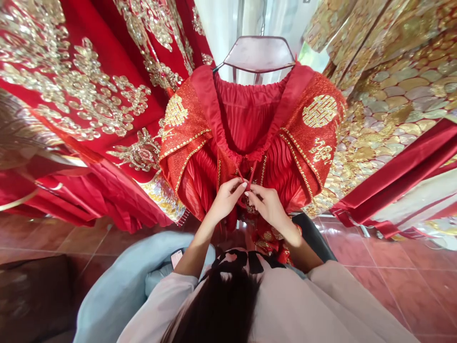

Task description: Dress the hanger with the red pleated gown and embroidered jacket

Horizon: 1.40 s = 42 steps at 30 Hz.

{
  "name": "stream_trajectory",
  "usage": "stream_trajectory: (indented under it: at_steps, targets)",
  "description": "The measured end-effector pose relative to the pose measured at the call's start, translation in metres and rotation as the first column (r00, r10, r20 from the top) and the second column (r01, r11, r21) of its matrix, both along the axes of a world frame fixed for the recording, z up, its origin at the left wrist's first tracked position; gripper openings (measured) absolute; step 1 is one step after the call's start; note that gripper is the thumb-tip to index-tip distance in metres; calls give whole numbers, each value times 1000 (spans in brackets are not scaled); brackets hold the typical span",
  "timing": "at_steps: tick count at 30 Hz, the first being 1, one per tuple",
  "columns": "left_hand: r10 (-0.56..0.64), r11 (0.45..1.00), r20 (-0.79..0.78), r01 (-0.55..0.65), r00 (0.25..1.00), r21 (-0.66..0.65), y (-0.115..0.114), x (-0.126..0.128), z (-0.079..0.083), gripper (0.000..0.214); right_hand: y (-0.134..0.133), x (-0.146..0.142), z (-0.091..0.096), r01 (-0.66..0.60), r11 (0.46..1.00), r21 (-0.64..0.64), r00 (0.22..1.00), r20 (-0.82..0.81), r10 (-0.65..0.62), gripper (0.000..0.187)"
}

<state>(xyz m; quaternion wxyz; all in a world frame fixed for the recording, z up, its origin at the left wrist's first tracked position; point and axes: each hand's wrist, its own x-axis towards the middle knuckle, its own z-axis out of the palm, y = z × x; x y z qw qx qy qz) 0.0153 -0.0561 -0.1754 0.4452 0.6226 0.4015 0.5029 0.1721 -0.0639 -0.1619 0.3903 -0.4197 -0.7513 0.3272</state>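
pale pink top [300, 300] | loose elbow-length sleeves [159, 302] | black print [255, 261] at front

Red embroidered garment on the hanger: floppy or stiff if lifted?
The red embroidered garment will probably flop: its pleats hang in wavy folds. Its glittery panels may be stiffer, holding broad curves. Likely swings if pushed, hanging from a hanger.

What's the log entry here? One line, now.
left hand: pinching red cord | right hand: pinching red cord | red cord: at front of red garment | red garment: on hanger
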Motion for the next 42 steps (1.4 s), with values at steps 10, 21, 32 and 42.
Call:
stream_trajectory:
  at_steps: [10, 21, 32, 42]
  targets:
    - [-14, 975, -491, 121, 871, 187, 8, -14, 26, 28, 16, 14, 49, -151, 988, 28, 981, 129, 146, 26]
    - [-151, 983, -88, 159, 985, 88, 1, -4, 31, 52, 19, 3, 34, -213, 976, -47, 977, -16, 212, 24]
    - [592, 711, -85, -470, 801, 523, 26, -98, 116, 33, 62, 106, 102, 137, 917, 376, 967, 149, -205, 20]
    - [969, 241, -159, -600, 187, 763, 41, -69, 72, 20, 62, 61, 84, 418, 736, 533, 581, 466, -667, 25]
